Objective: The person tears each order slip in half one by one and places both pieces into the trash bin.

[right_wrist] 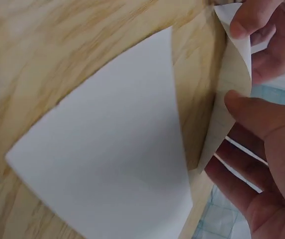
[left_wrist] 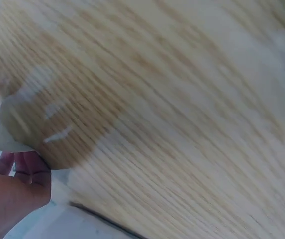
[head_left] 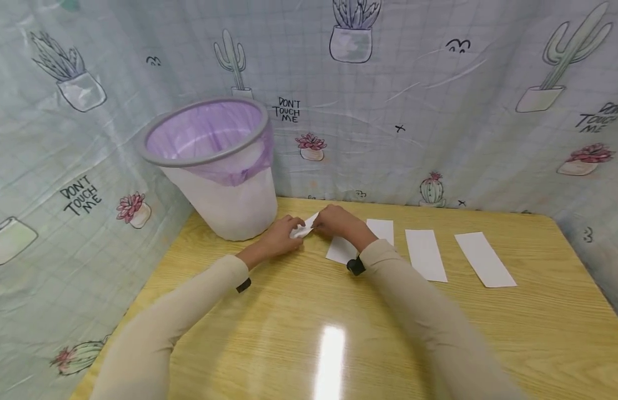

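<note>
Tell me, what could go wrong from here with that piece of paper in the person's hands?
The held paper is already bent, with the left hand and right hand both pinching it, so an uneven pull might crease or tear it.

The loose sheet lies right beside the right hand, so a careless move could brush it out of place.

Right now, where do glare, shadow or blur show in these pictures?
Head view: bright glare streak low on the table; left wrist view: soft wood grain, a darker patch beside the left hand; right wrist view: small glare patch at the left edge, the flat paper looking grey.
</note>
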Motion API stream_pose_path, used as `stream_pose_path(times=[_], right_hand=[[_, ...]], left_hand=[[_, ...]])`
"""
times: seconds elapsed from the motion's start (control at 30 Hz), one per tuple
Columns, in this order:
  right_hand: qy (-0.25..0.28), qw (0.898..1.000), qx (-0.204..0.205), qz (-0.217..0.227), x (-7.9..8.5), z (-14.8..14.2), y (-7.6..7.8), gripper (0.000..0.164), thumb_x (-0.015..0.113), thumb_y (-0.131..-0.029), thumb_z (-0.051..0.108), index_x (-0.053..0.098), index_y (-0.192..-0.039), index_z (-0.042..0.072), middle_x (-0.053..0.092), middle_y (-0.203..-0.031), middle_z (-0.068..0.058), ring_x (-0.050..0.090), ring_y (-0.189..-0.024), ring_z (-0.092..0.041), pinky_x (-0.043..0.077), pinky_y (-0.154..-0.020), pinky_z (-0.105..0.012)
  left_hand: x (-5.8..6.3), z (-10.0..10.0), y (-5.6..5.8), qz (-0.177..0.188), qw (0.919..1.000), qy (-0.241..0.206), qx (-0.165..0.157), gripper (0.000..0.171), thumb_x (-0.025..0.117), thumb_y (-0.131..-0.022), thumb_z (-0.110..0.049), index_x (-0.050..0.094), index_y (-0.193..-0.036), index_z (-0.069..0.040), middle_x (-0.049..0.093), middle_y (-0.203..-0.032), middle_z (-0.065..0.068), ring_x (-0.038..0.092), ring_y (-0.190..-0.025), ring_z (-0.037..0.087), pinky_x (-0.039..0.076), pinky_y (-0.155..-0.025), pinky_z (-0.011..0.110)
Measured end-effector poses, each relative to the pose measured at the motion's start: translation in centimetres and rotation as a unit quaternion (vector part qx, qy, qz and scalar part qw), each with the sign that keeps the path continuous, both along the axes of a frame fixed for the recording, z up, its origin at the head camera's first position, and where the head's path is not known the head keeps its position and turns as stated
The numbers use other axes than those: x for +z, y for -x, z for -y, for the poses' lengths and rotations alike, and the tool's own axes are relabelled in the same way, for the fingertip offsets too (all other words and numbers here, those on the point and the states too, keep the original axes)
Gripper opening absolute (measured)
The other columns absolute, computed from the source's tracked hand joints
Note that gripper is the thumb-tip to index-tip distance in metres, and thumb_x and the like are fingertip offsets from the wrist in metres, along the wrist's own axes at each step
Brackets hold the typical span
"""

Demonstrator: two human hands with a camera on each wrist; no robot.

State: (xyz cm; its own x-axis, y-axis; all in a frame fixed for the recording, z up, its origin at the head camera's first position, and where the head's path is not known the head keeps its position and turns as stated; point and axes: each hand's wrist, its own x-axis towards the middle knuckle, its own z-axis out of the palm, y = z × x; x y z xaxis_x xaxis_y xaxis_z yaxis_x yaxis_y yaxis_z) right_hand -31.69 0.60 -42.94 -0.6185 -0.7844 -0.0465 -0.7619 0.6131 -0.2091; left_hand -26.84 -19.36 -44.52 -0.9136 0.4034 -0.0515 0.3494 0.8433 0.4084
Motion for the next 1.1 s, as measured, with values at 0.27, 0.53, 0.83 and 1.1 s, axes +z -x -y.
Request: stream_pose_path(times=[0.27, 0.53, 0.83, 1.1], right_hand=[[0.090, 0.995, -0.038, 0.006, -0.3, -1.0, -0.5, 0.018, 0.060, -0.094, 0.022, 0.075, -0.101, 0.014, 0.071, -0.094, 0.001, 0.063, -0.079, -0.012, 0.049, -0.077, -0.032], [0.145, 0.988, -0.059, 0.009, 1.1, -2.7, -1.3, 0.023, 0.059, -0.095, 0.028, 0.074, -0.102, 0.013, 0.072, -0.095, 0.001, 0.064, -0.075, -0.008, 0.050, -0.067, -0.026], [0.230, 0.972, -0.034, -0.024, 4.4, -5.5, -4.0, 0.020, 0.061, -0.093, 0.026, 0.076, -0.098, 0.013, 0.072, -0.089, 0.003, 0.064, -0.071, -0.004, 0.051, -0.064, -0.024], [0.306, 0.950, -0.023, -0.056, 5.6, -7.1, -7.0, 0.018, 0.061, -0.093, 0.028, 0.073, -0.101, 0.018, 0.071, -0.091, 0.008, 0.060, -0.069, 0.000, 0.050, -0.065, -0.023]], left_hand=[[1.4, -0.7, -0.6, 0.028, 0.9939, -0.104, 0.023, 0.029, 0.053, -0.097, -0.032, 0.060, -0.121, -0.018, 0.059, -0.116, 0.008, 0.054, -0.109, 0.025, 0.045, -0.090, 0.045], [2.7, -2.0, -1.3, -0.032, 0.9837, -0.172, 0.042, 0.023, 0.053, -0.098, -0.029, 0.067, -0.110, -0.016, 0.066, -0.112, -0.001, 0.061, -0.101, 0.016, 0.049, -0.086, 0.039], [4.3, -3.4, -2.8, -0.124, 0.9595, -0.252, 0.021, 0.021, 0.061, -0.092, -0.031, 0.072, -0.106, -0.018, 0.071, -0.101, -0.003, 0.045, -0.047, 0.010, 0.046, -0.056, 0.027], [5.5, -4.8, -5.4, -0.121, 0.9200, -0.371, 0.034, 0.021, 0.068, -0.087, -0.027, 0.074, -0.105, -0.017, 0.072, -0.101, -0.003, 0.067, -0.086, 0.009, 0.053, -0.073, 0.029]])
